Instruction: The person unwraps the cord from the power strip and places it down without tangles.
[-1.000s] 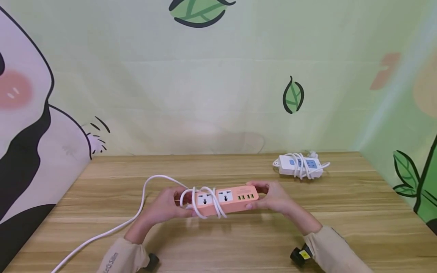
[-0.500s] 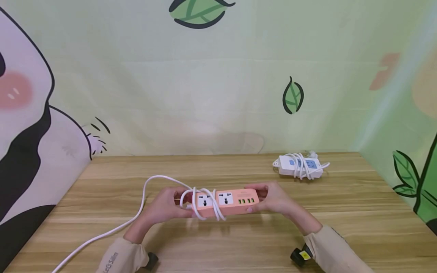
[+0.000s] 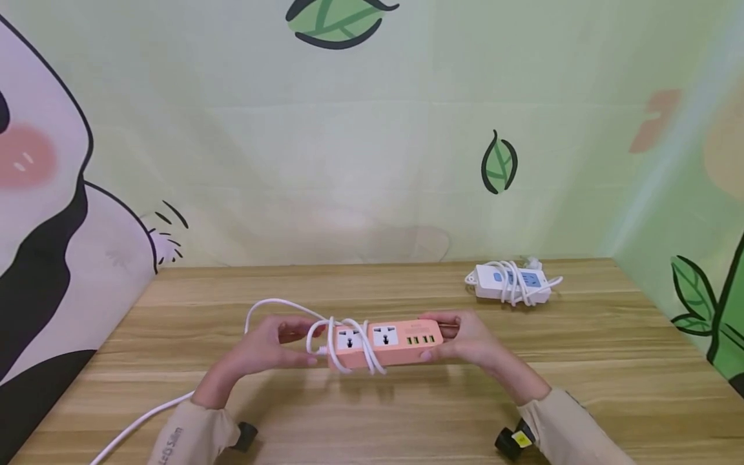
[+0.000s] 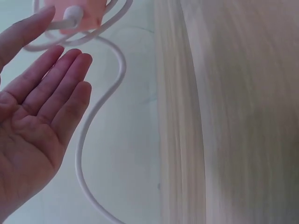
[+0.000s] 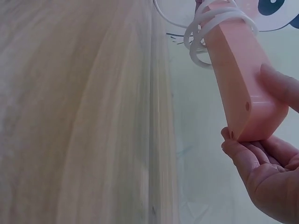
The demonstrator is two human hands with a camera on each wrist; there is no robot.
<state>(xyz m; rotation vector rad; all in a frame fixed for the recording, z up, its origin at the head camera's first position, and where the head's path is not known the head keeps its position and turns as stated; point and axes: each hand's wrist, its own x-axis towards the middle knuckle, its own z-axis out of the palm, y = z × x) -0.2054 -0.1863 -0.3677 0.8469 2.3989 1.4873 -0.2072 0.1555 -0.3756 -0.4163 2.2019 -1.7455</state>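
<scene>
One right hand (image 3: 468, 338) around the power strip (image 3: 402, 349), left hand (image 3: 263, 350) now apparently off it.

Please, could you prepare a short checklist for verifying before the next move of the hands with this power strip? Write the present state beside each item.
1. Right hand grips the salmon-pink, box-shaped power strip: ok, thumb and fingers hold its end.
2. Left hand supports the other end: not ok, fingers are extended without a visible grip.
3. White, round cord fully wound: not ok, loops circle part of the strip, but a long tail is loose.
4. Cord's far end free: cannot tell, it leaves the head view at lower left.
5. White, rectangular power strip with blue socket panel out of the way: ok, it lies apart, at back right.
</scene>
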